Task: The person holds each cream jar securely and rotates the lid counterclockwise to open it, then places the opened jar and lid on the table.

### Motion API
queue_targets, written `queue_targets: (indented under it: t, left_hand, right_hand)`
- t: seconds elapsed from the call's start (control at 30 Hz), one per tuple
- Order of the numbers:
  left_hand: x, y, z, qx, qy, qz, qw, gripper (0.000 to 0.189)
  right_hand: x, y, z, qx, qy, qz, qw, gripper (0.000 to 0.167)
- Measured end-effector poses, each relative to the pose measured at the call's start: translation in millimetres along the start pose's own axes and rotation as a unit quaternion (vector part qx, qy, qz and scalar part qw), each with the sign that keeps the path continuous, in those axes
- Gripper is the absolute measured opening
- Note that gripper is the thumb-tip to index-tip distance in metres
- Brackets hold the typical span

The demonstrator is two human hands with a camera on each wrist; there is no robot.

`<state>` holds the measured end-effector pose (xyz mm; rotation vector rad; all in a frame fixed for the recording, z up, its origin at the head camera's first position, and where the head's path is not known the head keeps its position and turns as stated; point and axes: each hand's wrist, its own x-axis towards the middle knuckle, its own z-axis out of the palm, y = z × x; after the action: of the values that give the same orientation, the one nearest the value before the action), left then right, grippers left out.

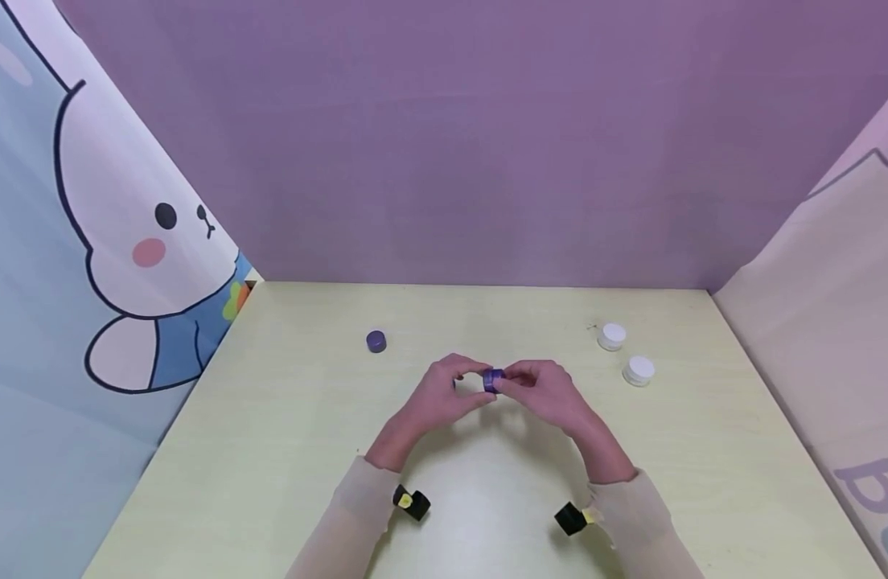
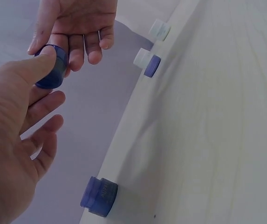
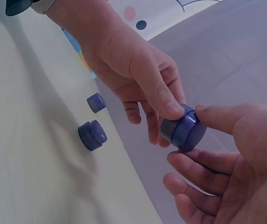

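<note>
A small dark blue cosmetic jar (image 3: 189,130) is held up above the table between both hands. My left hand (image 1: 444,394) pinches one end of it, thumb on the near side. The thumb and fingers of my right hand (image 1: 548,394) pinch its other end. On the table below stands a second blue jar (image 3: 92,135) with its neck bare; in the head view my left hand mostly covers it. Another small blue jar (image 1: 376,341) stands to the left. A flat blue lid (image 2: 152,66) lies by the white jars in the left wrist view.
Two white jars (image 1: 612,336) (image 1: 639,371) stand at the right rear of the pale wooden table (image 1: 270,482). Behind the table hangs a purple cloth (image 1: 473,161). Printed cloths rise at the left (image 1: 147,241) and right sides.
</note>
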<state>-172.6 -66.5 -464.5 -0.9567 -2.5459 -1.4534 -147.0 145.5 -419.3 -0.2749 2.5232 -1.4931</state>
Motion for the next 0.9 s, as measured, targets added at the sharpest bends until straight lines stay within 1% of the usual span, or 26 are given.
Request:
queue_targets:
  t: [0.07,0.2,0.27,0.43,0.5,0.63,0.77,0.83,0.9]
  left_hand:
    - [0.1,-0.5,0.1,0.005,-0.001,0.005,1.0000,0.036]
    - [0.3,-2.1,1.2,0.011,-0.001,0.016,0.9998,0.032]
    - [0.0,-3.4,2.5,0.010,-0.001,0.017,0.9998,0.031]
    - [-0.4,-5.5,2.4,-0.015,0.003,0.013,0.9998,0.030]
    - [-0.5,-5.8,1.3,-0.019,0.007,0.015,0.9997,0.031]
    - [0.3,-6.2,1.7,-0.012,0.011,0.022,0.9996,0.033]
    - [1.1,-5.5,1.9,-0.006,0.006,0.028,0.9996,0.035]
    - [0.6,-5.3,0.8,0.001,0.006,0.030,0.9995,0.034]
    - [-0.1,-5.1,-0.5,0.006,0.006,0.028,0.9996,0.034]
  right_hand:
    - [-0.1,0.3,0.7,-0.002,0.000,0.001,1.0000,0.032]
    - [0.6,2.7,1.8,-0.003,-0.002,-0.021,0.9998,0.030]
    - [1.4,4.5,1.9,-0.016,-0.002,-0.047,0.9988,0.027]
    - [2.4,2.7,0.4,-0.046,-0.006,-0.104,0.9935,0.024]
    - [1.9,0.1,-0.2,-0.045,-0.008,-0.111,0.9928,0.025]
    - [0.6,-0.6,-1.3,-0.036,-0.002,-0.094,0.9949,0.030]
    - [-0.4,2.5,-1.5,-0.031,-0.002,-0.068,0.9972,0.036]
    - [-0.3,3.2,-1.7,-0.035,-0.004,-0.062,0.9974,0.039]
    - [0.3,2.6,-1.6,-0.038,-0.002,-0.050,0.9980,0.037]
